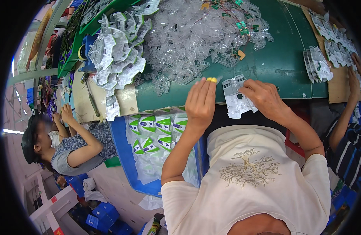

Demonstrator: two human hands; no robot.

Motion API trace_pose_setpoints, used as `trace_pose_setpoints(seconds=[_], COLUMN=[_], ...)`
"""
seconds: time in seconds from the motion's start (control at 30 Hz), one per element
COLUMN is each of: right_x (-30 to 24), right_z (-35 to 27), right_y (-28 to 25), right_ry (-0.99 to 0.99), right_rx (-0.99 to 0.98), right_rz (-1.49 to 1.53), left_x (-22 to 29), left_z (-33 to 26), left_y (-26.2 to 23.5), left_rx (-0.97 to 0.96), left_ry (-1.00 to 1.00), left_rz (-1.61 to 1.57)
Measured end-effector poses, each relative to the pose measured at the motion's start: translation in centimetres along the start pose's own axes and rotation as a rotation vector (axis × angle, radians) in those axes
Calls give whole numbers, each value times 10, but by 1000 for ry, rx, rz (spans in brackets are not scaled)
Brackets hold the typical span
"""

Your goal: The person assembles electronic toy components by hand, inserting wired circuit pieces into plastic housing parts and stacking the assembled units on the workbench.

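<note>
Head view, left hand: the left hand [200, 102] lies flat, fingers together and stretched out on the edge of the green work table [282, 58], holding nothing; small yellow caps sit on its fingertips [211, 80].
Head view, right hand: the right hand [265, 98] pinches the clear moulded plastic blister tray [236, 98] at its right edge.
Tray position: on the table's near edge, between the two hands.
Behind: a big heap of clear plastic pieces [188, 35] and a stack of silvery blister shells [116, 55].
Left, below table: blue crate [123, 156] with green-and-white packaged items [157, 129].
Others: a seated person [67, 149] at far left; another person's striped sleeve [349, 152] at right.
</note>
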State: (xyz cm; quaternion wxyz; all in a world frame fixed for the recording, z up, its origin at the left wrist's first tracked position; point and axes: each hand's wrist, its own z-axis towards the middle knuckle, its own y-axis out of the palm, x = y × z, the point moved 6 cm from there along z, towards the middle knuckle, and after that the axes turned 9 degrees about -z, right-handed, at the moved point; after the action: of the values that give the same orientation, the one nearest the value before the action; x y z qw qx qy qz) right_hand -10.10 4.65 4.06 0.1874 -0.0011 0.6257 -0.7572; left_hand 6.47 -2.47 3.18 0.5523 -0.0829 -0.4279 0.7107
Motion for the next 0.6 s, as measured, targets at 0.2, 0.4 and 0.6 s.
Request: trace_pose_setpoints(seconds=[0.2, 0.4, 0.6], right_x=[6, 9, 9], right_z=[-5, -4, -5], right_y=[0, -1, 3], right_ry=[21, -15, -56], right_rx=[-13, 1, 60], right_rz=[4, 13, 29], left_x=[-3, 1, 26], left_z=[-17, -8, 10], left_y=[8, 4, 24], left_rx=[-227, -141, -200], left_ry=[-77, -145, 68], left_rz=[-74, -314, -365])
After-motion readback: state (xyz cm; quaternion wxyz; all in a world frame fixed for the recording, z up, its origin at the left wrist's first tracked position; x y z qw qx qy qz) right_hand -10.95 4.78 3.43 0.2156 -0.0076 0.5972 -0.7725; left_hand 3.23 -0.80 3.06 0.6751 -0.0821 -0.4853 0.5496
